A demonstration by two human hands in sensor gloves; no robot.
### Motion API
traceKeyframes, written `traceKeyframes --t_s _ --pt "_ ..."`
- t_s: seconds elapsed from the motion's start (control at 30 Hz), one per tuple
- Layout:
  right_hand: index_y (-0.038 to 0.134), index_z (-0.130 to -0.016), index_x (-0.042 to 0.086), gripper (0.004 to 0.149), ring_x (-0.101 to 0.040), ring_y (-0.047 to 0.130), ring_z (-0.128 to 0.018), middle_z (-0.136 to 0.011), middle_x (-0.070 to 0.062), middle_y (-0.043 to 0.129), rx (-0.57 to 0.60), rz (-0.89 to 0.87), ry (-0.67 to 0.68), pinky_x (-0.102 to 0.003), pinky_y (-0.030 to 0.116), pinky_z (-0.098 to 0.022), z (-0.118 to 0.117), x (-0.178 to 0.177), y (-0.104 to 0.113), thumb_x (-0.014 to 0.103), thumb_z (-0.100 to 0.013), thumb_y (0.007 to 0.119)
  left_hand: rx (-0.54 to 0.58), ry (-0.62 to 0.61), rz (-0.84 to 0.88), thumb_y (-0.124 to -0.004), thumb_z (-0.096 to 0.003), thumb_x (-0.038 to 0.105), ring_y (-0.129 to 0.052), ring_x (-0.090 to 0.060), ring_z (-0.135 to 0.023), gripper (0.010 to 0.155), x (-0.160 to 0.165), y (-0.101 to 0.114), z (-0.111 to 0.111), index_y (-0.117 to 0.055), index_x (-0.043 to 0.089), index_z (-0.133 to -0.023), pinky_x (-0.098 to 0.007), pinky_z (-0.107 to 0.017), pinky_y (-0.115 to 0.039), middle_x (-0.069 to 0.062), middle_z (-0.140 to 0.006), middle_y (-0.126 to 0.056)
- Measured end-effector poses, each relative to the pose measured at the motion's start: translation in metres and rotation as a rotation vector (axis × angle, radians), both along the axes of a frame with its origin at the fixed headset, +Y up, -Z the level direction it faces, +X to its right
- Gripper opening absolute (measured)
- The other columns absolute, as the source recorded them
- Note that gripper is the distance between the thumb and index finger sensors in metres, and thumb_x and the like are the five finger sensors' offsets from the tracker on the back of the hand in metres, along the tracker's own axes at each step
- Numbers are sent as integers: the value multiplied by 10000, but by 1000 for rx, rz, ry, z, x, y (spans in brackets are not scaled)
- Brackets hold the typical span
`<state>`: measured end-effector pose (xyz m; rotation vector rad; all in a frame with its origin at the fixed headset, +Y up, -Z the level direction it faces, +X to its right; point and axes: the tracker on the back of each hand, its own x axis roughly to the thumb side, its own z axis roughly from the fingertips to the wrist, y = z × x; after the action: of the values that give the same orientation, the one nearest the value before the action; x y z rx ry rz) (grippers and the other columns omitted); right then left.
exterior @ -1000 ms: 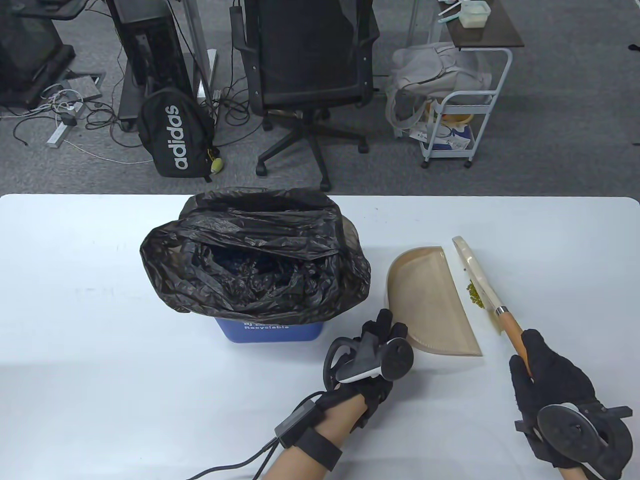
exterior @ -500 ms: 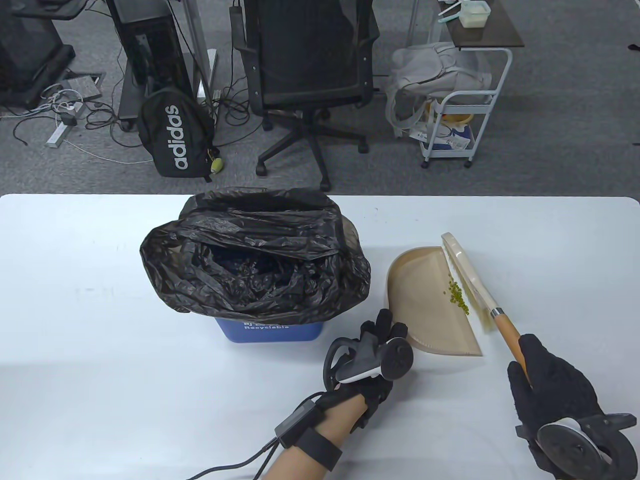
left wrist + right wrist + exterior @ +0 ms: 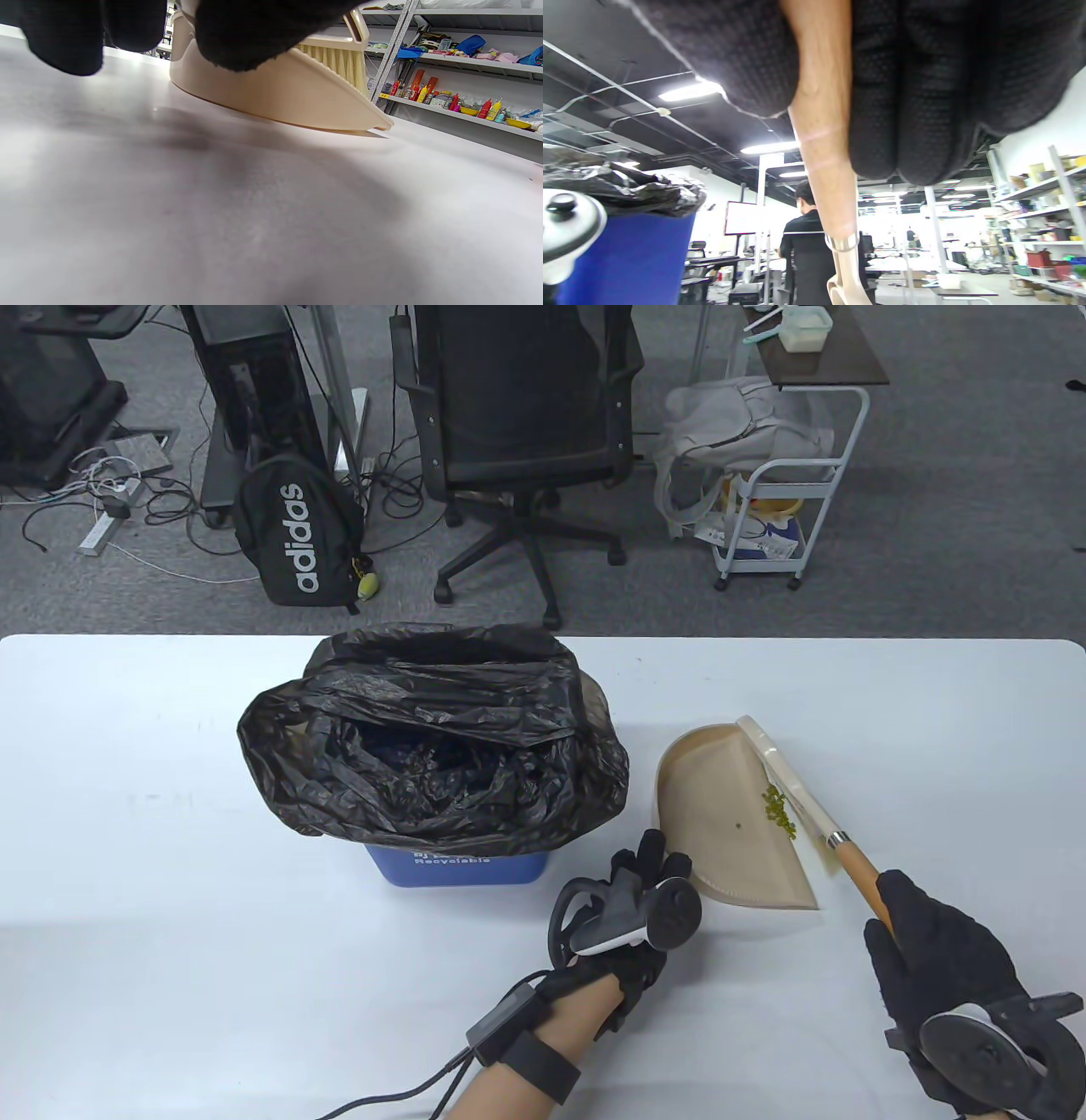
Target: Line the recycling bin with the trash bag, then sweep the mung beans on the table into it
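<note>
Since 1 s ago the brush has swung in over the dustpan's open edge and pushed the mung beans off the desk onto the pan; they were on the desk just right of the pan, now they sit in a small green clump on the pan's right part, touching the bristles, w/ one stray bean a bit further in toward pan centre. Left hand hasn't shifted: it's at the pan's near-left corner, fingers curled over the rear rim per the left wrist view, holding the pan flat on the desk. Right hand is wrapped round the brush's wooden handle, below-right of the pan; right wrist view shows fingers closed tight on it. Progress, judged from how things lie: step 1 looks done, as the black bag is spread open in the blue bin left of the pan, its edge folded out over the bin's rim, though loosely and crumpled. Sweep approx. done too, as no loose beans are visible on the desk near the pan, but tiny ones behind the brush can't be ruled out. Left to do: maybe nudge the clump deeper in, lift the pan, carry it left over the bag opening, tip the beans in. Risk: beans roll off the open edge if the pan tilts that way.
</note>
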<state>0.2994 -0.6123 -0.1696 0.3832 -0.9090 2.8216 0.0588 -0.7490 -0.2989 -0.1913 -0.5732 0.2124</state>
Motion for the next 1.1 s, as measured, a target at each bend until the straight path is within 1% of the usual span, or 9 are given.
traceKeyframes --t_s 0.07,0.23,0.37,0.47,0.57,0.63,0.73,0.97,1.1 --pt "849 -911 -39 566 -470 1065 -569 -702 -298 1004 -6 46 41 -621 856 -429 1 -3 2 283 -446 842 2 0 -2 -812 -468 -3 -565 -749 -969 747 0 0 0 -469 27 -1131 -818 -579 -711 -359 -1176 -275" --pt "850 -915 -18 561 -460 1064 -584 -712 -286 1006 63 151 73 -616 855 -443 10 -11 7 285 -443 837 2 3 -4 -812 -468 -3 -565 -751 -968 747 0 0 0 -469 28 -1131 -818 -578 -712 -355 -1177 -276" --pt "852 -912 -27 561 -460 1065 -575 -705 -285 1009 56 151 18 -616 854 -437 9 -10 9 288 -448 839 2 5 -5 -812 -468 -3 -564 -751 -968 748 0 0 0 -468 27 -1132 -820 -577 -712 -356 -1177 -275" --pt "856 -908 -34 561 -462 1068 -568 -698 -290 1011 38 170 -56 -616 856 -430 3 -10 3 287 -449 841 4 5 -9 -812 -468 -4 -564 -751 -969 748 0 0 0 -467 28 -1132 -820 -577 -711 -356 -1176 -276" --pt "861 -902 -39 560 -462 1072 -556 -688 -290 1016 4 152 -82 -614 862 -420 -3 -10 -3 289 -449 842 4 5 -9 -812 -468 -4 -564 -751 -968 748 0 0 0 -468 28 -1132 -821 -576 -712 -358 -1176 -275" --pt "860 -902 -43 560 -467 1070 -556 -689 -296 1014 -7 113 -57 -618 859 -421 -4 -10 -5 285 -448 844 4 6 -10 -812 -468 -3 -563 -753 -967 749 0 0 0 -466 30 -1132 -821 -577 -711 -354 -1178 -275" --pt "858 -905 -36 560 -463 1071 -561 -694 -292 1013 2 83 -7 -615 860 -424 0 -12 -3 286 -448 841 5 6 -10 -813 -468 -3 -565 -753 -967 749 0 0 0 -468 30 -1132 -822 -577 -710 -357 -1177 -275" --pt "850 -918 -24 558 -468 1059 -587 -717 -291 1002 -5 88 112 -622 849 -443 8 -22 6 280 -450 836 7 8 -10 -813 -468 -3 -567 -751 -967 748 0 0 1 -470 29 -1131 -820 -577 -711 -356 -1176 -281" --pt "851 -916 -27 559 -463 1061 -585 -714 -287 1005 21 69 107 -620 850 -442 11 -21 12 284 -452 835 10 8 -12 -813 -467 -2 -571 -753 -963 749 0 0 1 -470 32 -1131 -818 -574 -715 -355 -1177 -281"
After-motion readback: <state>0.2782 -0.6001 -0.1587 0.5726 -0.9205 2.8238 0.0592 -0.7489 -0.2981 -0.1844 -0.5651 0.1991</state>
